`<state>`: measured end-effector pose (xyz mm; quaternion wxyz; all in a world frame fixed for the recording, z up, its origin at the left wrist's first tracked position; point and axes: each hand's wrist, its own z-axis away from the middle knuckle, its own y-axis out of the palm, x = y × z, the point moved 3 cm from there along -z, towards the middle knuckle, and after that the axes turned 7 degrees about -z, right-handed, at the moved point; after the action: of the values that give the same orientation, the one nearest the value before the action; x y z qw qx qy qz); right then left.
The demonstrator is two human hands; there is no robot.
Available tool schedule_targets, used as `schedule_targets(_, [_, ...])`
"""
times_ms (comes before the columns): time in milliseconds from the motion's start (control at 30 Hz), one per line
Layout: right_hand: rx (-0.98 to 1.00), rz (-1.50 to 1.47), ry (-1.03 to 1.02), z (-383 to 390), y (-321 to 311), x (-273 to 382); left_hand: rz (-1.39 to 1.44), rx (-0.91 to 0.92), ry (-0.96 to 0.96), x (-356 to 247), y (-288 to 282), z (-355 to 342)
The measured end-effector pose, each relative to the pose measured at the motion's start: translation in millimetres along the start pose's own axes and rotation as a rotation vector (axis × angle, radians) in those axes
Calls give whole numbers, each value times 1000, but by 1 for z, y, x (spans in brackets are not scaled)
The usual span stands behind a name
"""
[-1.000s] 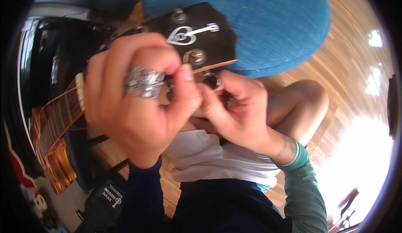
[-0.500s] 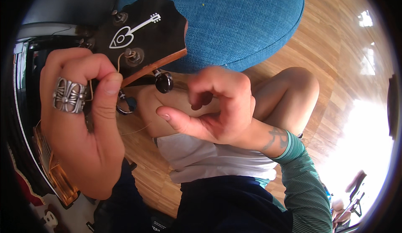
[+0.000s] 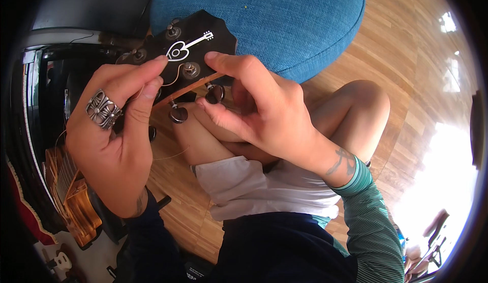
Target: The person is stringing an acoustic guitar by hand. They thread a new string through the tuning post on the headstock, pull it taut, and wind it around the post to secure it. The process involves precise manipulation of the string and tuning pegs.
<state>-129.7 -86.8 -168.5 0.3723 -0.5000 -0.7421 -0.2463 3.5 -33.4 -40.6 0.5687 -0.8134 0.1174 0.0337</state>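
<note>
A dark guitar headstock (image 3: 198,41) with a white guitar-shaped inlay is tilted before me, against a blue cushion. My left hand (image 3: 122,115), wearing a wide silver ring, pinches a thin guitar string (image 3: 179,72) between thumb and forefinger. From that pinch the string curves up to a metal tuning post (image 3: 191,70). My right hand (image 3: 264,105) has its fingers apart. Its forefinger rests at the headstock's edge, and its thumb is beside a dark tuning knob (image 3: 215,94). Another tuning knob (image 3: 178,113) juts from the same side, nearer my left hand.
The round blue cushion (image 3: 300,23) lies behind the headstock. My bare legs (image 3: 351,112) are folded on the wooden floor (image 3: 396,69). Down at the left, part of the brown guitar body (image 3: 79,206) shows. A loose string end (image 3: 175,156) curls below my hands.
My right hand has moved up and left onto the headstock's edge, its forefinger straighter. The headstock has shifted right and slightly down. My left hand moved right, still pinching the string.
</note>
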Motion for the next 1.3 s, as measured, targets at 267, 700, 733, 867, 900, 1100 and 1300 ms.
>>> schedule_targets(267, [30,21,7,1,-3,-1,19,43,15,-2,1,-1])
schedule_targets(700, [-34,58,-39,3,-2,-9,-101,213,437,0,-4,-27])
schedule_targets(733, [-25,55,-40,3,-1,-9,-97,218,441,2,-5,-26])
schedule_targets(867, [2,44,-23,3,1,-9,-26,218,581,0,-5,-24])
schedule_targets(900, [-3,51,-28,4,1,-10,-16,208,589,1,-3,-24])
schedule_targets(1100, [3,62,-34,3,-1,-11,-66,164,489,2,-2,-20])
schedule_targets(1300, [0,54,-52,4,-1,-15,-71,129,333,4,11,-21])
